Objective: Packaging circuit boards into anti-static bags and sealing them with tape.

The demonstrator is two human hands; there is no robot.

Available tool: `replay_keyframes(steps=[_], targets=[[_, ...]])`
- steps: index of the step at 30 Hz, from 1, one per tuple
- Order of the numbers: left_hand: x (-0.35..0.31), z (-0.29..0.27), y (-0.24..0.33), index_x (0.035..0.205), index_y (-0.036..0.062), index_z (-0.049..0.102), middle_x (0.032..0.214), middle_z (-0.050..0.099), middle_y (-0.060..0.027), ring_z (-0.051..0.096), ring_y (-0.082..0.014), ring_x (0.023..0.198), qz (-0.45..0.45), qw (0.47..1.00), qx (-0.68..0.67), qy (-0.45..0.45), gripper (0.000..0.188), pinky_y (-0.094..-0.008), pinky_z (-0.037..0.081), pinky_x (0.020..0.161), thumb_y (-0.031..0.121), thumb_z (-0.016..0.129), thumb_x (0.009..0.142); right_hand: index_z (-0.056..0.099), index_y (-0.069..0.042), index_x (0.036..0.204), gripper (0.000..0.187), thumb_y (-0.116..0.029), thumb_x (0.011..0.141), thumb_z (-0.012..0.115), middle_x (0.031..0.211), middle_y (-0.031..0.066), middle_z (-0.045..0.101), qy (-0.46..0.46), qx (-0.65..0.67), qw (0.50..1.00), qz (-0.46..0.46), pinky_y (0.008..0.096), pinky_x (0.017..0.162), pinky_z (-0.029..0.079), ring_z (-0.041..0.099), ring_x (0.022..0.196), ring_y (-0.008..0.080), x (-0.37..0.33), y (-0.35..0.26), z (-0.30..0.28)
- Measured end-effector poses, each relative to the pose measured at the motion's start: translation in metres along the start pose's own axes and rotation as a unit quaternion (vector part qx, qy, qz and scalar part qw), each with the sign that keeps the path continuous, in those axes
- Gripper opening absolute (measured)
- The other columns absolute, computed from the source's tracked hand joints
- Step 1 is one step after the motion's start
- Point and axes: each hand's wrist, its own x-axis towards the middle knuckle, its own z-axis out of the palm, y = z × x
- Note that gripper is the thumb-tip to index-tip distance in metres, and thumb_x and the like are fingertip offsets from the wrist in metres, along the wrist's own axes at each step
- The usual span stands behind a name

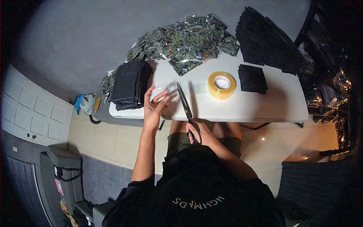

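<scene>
- The right grip (pixel 200 133) was clenched on the looped handles of the black scissors (pixel 188 112), near the front edge of the white bench (pixel 291 94)
- The scissors stuck out forward from that grip, tip away from the person and leaning a little to the left, with their blades looking closed together
- Most of the blade length showed over the bench, while the handles and the grip around them sat just on the near side of its edge; I could not tell whether the tip touched the top
- The left grip (pixel 153 109) was released, palm partly turned up and fingers spread and curved, to the left of the scissors and apart from them
- A black fabric stack (pixel 129 85) stood just to the left of that open hand; whether they touched was unclear
- To the right of the blades lay a yellowish tape roll (pixel 221 94), flat on its side and well apart from both hands
- Beyond it to the right was a small black stack (pixel 252 78), with a much larger black pile (pixel 264 39) behind
- Camouflage packets (pixel 185 39) in shiny clear wrapping lay heaped along the far side, ahead of the scissors' tip
</scene>
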Motion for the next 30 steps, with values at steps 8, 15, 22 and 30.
replay_keyframes(steps=[8,15,22,30], targets=[[0.009,0.031,-0.027,0.167,0.0228,0.018,0.161,0.052,-0.0162,0.069,-0.0332,0.123,-0.017,0.981,-0.192,-0.038,0.067,-0.0429,0.054,0.102,0.027,0.056,0.112,0.061,-0.002,0.094,0.044,-0.04,0.114,0.054,0.065,0.0057,0.062,-0.028,0.004,1.0,0.008,0.0333,0.053,0.054,0.065,0.056,0.0152,0.003,-0.003,-0.002],[0.022,0.021,-0.028,0.166,0.0212,0.019,0.161,0.049,-0.0204,0.068,-0.0417,0.124,0.004,0.981,-0.192,-0.038,0.065,-0.0497,0.054,0.107,0.029,0.054,0.111,0.058,-0.003,0.107,0.035,-0.036,0.116,0.051,0.073,0.0058,0.063,-0.106,-0.004,0.994,-0.031,0.0333,0.061,0.053,0.067,0.066,0.0151,-0.004,-0.002,-0.016],[0.028,0.02,-0.025,0.166,0.021,0.018,0.159,0.051,-0.0215,0.069,-0.0419,0.124,0.015,0.979,-0.193,-0.07,0.065,-0.0528,0.055,0.107,0.027,0.054,0.112,0.058,-0.005,0.112,0.036,-0.037,0.119,0.042,0.074,0.0047,0.062,-0.124,-0.022,0.991,-0.032,0.0339,0.066,0.051,0.066,0.07,0.0155,-0.041,0.002,-0.032],[0.028,0.023,-0.014,0.166,0.02,0.019,0.159,0.05,-0.0257,0.07,-0.0442,0.123,0.03,0.987,-0.138,-0.07,0.066,-0.0501,0.057,0.104,0.026,0.054,0.111,0.058,-0.005,0.111,0.039,-0.039,0.119,0.041,0.075,0.0059,0.064,-0.083,-0.026,0.996,-0.016,0.0363,0.068,0.054,0.068,0.071,0.017,-0.036,0.002,-0.031]])
